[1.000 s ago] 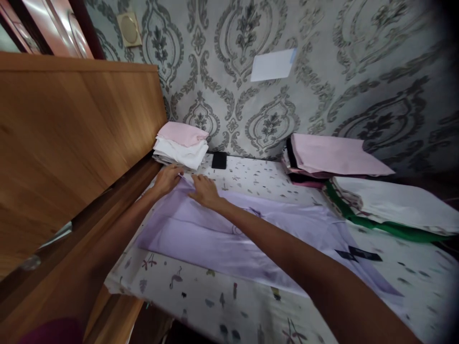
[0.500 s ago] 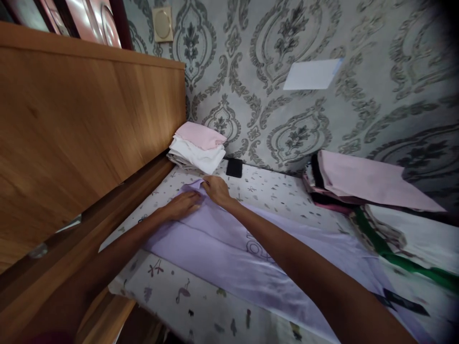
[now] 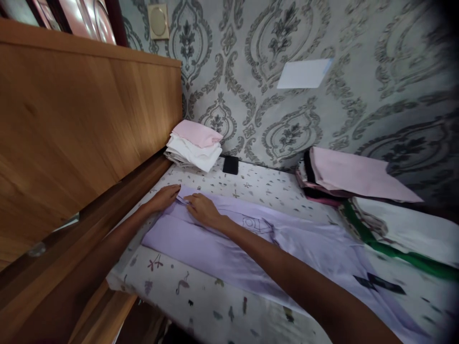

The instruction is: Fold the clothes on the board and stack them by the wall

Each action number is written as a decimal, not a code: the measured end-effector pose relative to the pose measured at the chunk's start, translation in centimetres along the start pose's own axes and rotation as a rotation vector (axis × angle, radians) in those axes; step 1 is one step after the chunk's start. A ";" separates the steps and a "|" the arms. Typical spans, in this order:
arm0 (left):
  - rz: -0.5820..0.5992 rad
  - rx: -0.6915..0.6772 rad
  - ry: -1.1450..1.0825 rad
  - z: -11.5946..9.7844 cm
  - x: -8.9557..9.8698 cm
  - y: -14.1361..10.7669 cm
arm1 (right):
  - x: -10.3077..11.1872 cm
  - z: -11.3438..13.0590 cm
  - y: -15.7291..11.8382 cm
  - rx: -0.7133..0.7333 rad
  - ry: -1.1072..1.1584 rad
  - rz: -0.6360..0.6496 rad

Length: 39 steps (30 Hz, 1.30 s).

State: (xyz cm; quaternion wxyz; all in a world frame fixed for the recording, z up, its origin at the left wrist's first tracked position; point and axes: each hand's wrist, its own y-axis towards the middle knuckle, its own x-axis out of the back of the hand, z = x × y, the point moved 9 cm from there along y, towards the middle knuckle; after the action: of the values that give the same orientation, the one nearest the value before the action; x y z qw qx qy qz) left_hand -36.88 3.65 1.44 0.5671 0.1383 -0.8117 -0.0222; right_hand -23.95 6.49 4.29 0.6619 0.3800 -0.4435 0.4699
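A light purple T-shirt with dark outlined print lies lengthwise, folded narrow, on a bed sheet patterned with small plants and birds. At its left end, my left hand has its fingertips closed on the upper corner of the cloth. Just right of it, my right hand rests on the shirt, fingers apart beside a small fold in the edge. My right forearm crosses over the shirt and hides part of it. Dark strips lie across its right end.
Folded pink and white clothes are stacked by the wooden panel at left. A black flat object lies near the wall. On the right are a pile topped by pink cloth and a white garment with green trim.
My right hand has let go of the shirt's upper edge and come down leftward onto the cloth. My left hand has shifted up and left to the corner. The upper edge now lies flatter.
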 end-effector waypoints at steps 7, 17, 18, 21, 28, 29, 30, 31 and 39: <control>0.035 0.133 -0.135 1.3 0.6 1.4 | 3.3 -5.5 -7.1 -0.167 -0.139 -0.073; -0.023 0.322 0.042 0.2 0.3 1.8 | 4.5 -11.8 -13.2 -0.427 -0.386 0.035; -0.026 0.331 0.050 0.2 0.3 1.8 | 4.5 -11.9 -13.1 -0.435 -0.389 0.043; -0.032 0.376 0.068 0.3 0.7 1.7 | 4.5 -12.3 -12.8 -0.441 -0.409 0.069; -0.031 0.466 0.044 1.2 0.9 2.3 | 6.1 -12.5 -13.4 -0.439 -0.416 0.017; -0.021 0.473 0.037 1.3 0.7 2.3 | 6.1 -12.4 -13.5 -0.424 -0.401 0.021; -0.009 0.479 0.030 1.4 0.6 2.4 | 5.9 -12.3 -13.6 -0.402 -0.381 0.031; 0.004 0.484 0.024 1.4 0.5 2.4 | 5.5 -12.2 -13.7 -0.380 -0.356 0.045; 0.068 0.503 0.056 1.0 0.5 2.1 | 6.5 -15.2 -15.7 -0.429 -0.043 -0.165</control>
State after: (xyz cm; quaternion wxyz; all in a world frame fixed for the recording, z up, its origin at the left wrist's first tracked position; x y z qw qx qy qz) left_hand -38.37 5.38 1.96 0.5375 0.2481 -0.7799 0.2032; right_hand -4.35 18.05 4.22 0.7539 0.2757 -0.5147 0.3011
